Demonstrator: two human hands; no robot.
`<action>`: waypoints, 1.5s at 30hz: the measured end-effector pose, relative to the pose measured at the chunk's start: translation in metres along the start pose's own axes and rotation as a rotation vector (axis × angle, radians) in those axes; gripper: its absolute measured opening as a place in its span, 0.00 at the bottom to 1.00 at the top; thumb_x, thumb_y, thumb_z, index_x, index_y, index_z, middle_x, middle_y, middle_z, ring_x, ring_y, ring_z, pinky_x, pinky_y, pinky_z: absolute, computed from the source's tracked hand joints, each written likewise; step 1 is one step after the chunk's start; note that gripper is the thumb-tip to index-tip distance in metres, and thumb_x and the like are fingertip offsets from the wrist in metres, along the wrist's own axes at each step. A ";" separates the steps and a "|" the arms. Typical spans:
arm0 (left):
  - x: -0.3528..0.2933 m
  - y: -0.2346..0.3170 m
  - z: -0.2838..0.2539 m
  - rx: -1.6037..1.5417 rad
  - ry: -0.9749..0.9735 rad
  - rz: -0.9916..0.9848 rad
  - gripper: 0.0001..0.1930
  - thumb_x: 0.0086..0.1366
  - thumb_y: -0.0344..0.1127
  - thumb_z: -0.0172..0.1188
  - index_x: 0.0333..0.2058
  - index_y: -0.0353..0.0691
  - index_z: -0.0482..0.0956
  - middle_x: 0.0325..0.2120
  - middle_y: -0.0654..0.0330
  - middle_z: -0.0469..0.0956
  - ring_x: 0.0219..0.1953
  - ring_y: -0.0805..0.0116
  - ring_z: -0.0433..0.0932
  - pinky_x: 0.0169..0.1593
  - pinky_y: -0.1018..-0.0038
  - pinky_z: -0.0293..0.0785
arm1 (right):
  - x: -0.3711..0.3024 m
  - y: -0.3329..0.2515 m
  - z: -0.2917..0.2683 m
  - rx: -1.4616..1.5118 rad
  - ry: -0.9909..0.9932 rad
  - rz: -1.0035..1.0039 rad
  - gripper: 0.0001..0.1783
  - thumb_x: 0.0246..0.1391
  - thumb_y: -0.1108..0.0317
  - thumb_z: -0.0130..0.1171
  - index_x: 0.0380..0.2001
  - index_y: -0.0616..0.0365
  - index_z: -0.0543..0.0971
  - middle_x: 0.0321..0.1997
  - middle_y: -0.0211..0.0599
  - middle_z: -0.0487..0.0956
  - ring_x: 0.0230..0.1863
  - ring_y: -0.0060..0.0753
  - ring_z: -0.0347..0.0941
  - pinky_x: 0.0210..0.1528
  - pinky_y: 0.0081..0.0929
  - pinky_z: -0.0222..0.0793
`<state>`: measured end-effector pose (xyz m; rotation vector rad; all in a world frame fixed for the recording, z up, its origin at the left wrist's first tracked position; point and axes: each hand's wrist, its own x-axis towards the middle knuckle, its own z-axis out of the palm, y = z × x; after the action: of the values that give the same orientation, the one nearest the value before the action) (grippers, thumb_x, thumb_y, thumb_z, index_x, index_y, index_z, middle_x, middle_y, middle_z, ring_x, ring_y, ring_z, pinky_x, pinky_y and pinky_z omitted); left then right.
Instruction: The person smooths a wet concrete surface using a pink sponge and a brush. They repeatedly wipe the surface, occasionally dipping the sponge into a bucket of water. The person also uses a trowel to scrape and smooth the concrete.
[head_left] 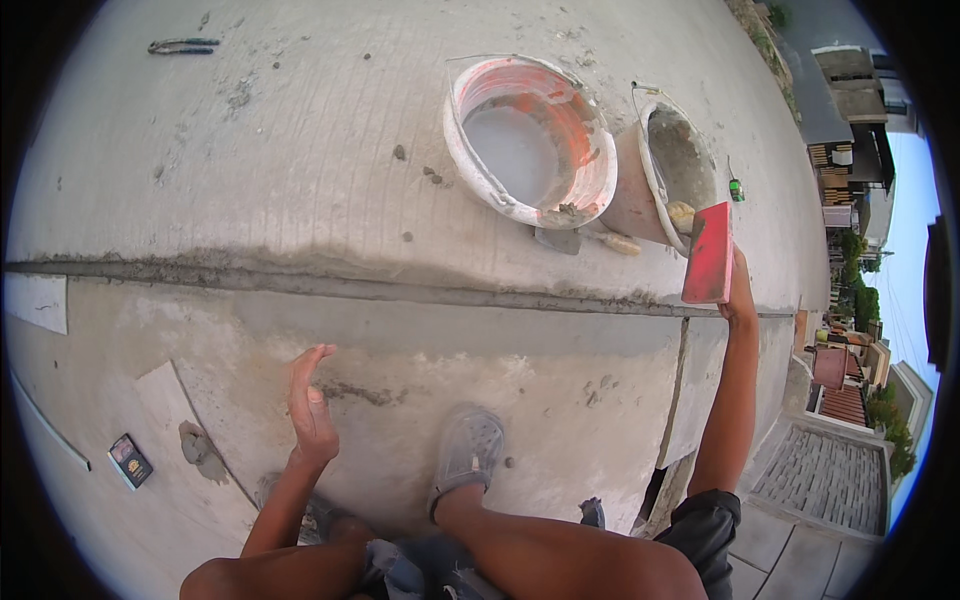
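My right hand (740, 292) grips a red hand float (709, 254), a flat rectangular block held on edge with its broad face to the left. The fingers behind it are mostly hidden. It is raised in front of the grey-crusted bucket (684, 160), which has a yellowish handle (681, 216) sticking out of it. My left hand (313, 405) hovers over the concrete with fingers stretched out and nothing in it. Between the hands runs a smooth, darker grey strip (420, 325) along a joint in the slab.
A white bucket (480, 190) with orange inside holds cloudy water. Beside it lies a trowel (559, 240) with a wooden handle. Pliers (184, 46) lie far left, a green bottle (736, 190) far right. A grey mortar lump (203, 452) and a small pack (130, 461) are at near left.
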<state>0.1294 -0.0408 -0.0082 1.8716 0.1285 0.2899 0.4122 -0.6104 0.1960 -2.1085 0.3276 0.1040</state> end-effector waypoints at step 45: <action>0.018 0.104 0.017 -0.877 -0.027 -0.302 0.31 0.80 0.45 0.53 0.70 0.31 0.56 0.60 0.48 0.71 0.60 0.58 0.76 0.67 0.60 0.69 | -0.247 -0.021 0.361 1.041 -1.026 0.447 0.29 0.74 0.54 0.50 0.71 0.55 0.68 0.47 0.38 0.72 0.38 0.27 0.70 0.39 0.26 0.69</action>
<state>0.1452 -0.0855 0.0877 0.9673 0.2206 0.0816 0.2013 -0.2473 0.0714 -0.7488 0.1460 0.9977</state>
